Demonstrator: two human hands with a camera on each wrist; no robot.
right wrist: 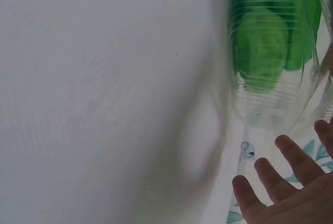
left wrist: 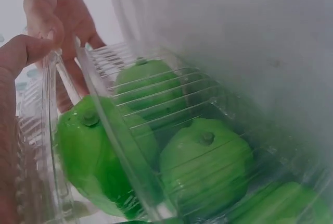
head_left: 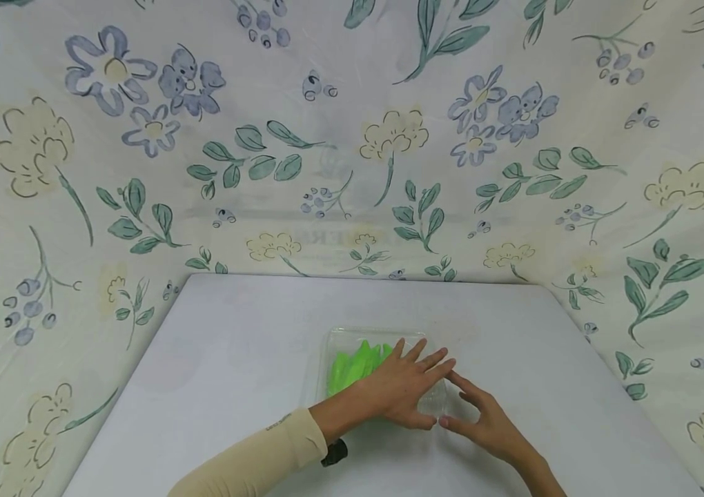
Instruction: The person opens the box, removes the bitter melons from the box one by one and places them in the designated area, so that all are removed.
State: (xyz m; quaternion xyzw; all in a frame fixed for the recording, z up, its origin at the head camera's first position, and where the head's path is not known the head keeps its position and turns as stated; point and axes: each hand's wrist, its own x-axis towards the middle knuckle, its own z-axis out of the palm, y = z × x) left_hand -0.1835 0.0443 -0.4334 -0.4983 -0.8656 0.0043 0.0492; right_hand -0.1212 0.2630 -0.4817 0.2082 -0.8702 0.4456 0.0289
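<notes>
On the white table sits a clear plastic box [head_left: 377, 334] with a ribbed clear lid, holding several green fruits [head_left: 352, 369]. Seen close up in the left wrist view, the green fruit [left wrist: 99, 156] is rounded, with a small stub at its end. My left hand [head_left: 404, 390] lies across the box's right part, fingers spread and straight; its thumb reaches the clear rim in the left wrist view. My right hand [head_left: 485, 421] stands at the box's right edge, thumb and fingers apart around the corner. In the right wrist view its fingers [right wrist: 299, 164] are spread beside the box end.
The white table [head_left: 234, 359] extends around the box. Behind it and at both sides hangs a floral-printed sheet [head_left: 352, 166]. A small black device [head_left: 335, 452] sits at the left wrist, below the beige sleeve [head_left: 265, 452].
</notes>
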